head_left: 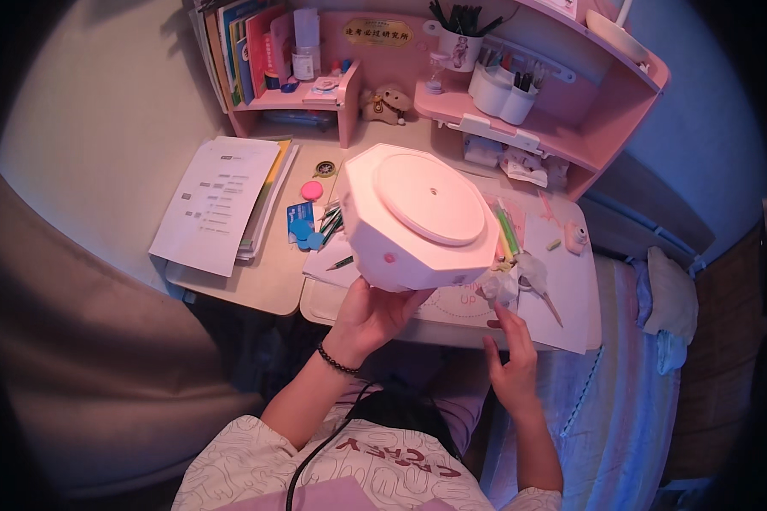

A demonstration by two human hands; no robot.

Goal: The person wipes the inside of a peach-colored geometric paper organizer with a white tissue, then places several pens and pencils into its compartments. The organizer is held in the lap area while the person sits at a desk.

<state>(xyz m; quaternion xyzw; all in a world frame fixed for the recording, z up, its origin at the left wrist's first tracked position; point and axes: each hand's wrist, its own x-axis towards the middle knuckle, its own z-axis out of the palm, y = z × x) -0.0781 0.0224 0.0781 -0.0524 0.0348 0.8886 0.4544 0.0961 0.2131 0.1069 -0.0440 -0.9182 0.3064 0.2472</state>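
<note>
My left hand props up a pale pink-white octagonal box from beneath, above the desk. The box is tilted, and a round disc with a small centre hole covers the face that shows. A small pink button-like spot sits on its near side. Most of my left fingertips are hidden under the box. To the right and lower, my right hand is empty, thumb and fingers apart, at the desk's front edge. Just beyond it lie a crumpled white tissue or wrapper and a grey-white piece with a thin stick.
Left on the desk is a stack of papers. Pencils, a blue card and a pink round case lie beside the box. Green markers and a toy camera are rightward. A pink shelf stands behind.
</note>
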